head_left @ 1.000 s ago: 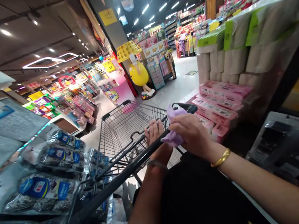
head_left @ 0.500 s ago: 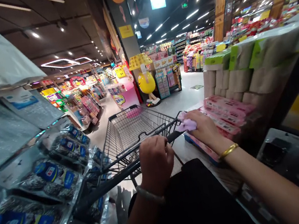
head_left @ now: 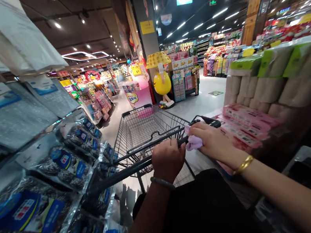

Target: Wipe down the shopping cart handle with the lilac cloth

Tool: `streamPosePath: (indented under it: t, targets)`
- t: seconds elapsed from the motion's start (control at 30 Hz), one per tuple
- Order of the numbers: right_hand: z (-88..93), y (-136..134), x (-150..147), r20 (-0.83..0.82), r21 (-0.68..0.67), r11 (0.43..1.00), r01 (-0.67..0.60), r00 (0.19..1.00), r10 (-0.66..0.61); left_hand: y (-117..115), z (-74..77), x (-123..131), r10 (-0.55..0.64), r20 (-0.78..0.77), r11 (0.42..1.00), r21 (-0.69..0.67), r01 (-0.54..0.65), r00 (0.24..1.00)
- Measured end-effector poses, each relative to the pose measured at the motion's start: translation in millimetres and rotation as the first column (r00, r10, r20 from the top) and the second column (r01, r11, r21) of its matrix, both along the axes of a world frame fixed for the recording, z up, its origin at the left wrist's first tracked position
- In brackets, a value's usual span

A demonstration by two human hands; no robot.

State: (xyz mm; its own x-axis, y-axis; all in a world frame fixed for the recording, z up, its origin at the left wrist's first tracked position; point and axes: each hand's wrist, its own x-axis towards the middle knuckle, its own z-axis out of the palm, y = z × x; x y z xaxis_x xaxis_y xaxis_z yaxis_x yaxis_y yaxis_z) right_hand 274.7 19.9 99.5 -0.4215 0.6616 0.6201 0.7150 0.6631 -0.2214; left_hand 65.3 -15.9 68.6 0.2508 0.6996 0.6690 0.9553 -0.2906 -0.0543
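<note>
My left hand (head_left: pixel 167 158) is closed round the black handle (head_left: pixel 123 173) of a wire shopping cart (head_left: pixel 145 128) in front of me. My right hand (head_left: pixel 212 142) presses a crumpled lilac cloth (head_left: pixel 193 142) onto the same handle, just right of the left hand, fingers curled over it. A gold bangle is on my right wrist and a grey band on my left. The cart basket looks empty.
Hanging packs of steel scourers (head_left: pixel 62 164) and grey cloth packs (head_left: pixel 6 117) crowd the left side, touching the cart. Pink tissue packs (head_left: pixel 246 125) and stacked paper rolls (head_left: pixel 260 83) stand on the right. A yellow mascot display (head_left: pixel 162 81) stands down the aisle.
My left hand went from resting fingers on the bar to a full grip. My right hand with the cloth slid along the handle, out to the right and back toward the left hand. The view shifted.
</note>
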Motion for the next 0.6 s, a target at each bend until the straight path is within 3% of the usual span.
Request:
streamPosePath:
  t: [0.07,0.23,0.4,0.6]
  targets:
    - [-1.9,4.4,3.1,0.016,0.002,1.000,-0.026,1.000,0.026,3.5,-0.9,-2.8,0.006,0.017,1.000,-0.007,-0.006,1.000]
    - [-0.7,29.4,15.5,-0.016,-0.039,0.978,0.204,0.979,-0.204,11.6,1.1,-4.2,0.064,0.041,0.997,-0.044,-0.062,0.997]
    - [9.1,35.1,10.3,0.150,-0.084,0.975,0.207,0.970,-0.193,15.4,6.2,-4.3,0.104,0.038,0.991,-0.090,-0.100,0.994]
    - [9.4,22.3,-2.4,0.154,-0.087,0.969,0.231,0.964,-0.216,11.8,7.0,-5.7,0.080,0.075,0.993,-0.093,-0.073,0.994]
